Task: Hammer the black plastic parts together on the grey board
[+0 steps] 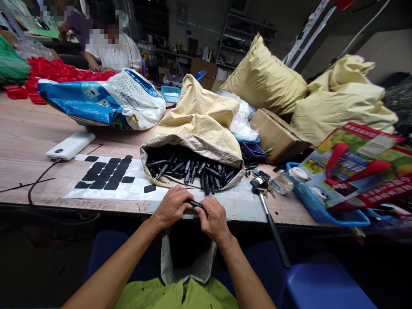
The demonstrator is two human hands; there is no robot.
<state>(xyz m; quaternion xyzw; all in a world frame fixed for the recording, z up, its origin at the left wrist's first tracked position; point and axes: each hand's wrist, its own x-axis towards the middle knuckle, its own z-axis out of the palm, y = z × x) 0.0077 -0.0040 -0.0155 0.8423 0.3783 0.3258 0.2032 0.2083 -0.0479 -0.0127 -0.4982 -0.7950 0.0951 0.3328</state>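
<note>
Between both hands, at the table's front edge, is a slim black pen-like part (195,204); its exact kind is unclear. My left hand (172,207) is closed round one end of it, and my right hand (215,218) grips the other end. Just beyond them lies a beige sack (199,113) on its side, its mouth facing me. Many similar black parts (189,168) fill the opening, some spilling at its lip. Below my hands hangs an open pale bag (165,255) with a dark inside, over my lap.
Left are black rounded pads (106,171) on white paper, a white power bank (71,145) and a blue-white sack (106,101). Right are a hammer-like tool (273,231), a jar (283,182) and a blue basket (322,210). A co-worker (112,53) sits across by red pieces (64,71).
</note>
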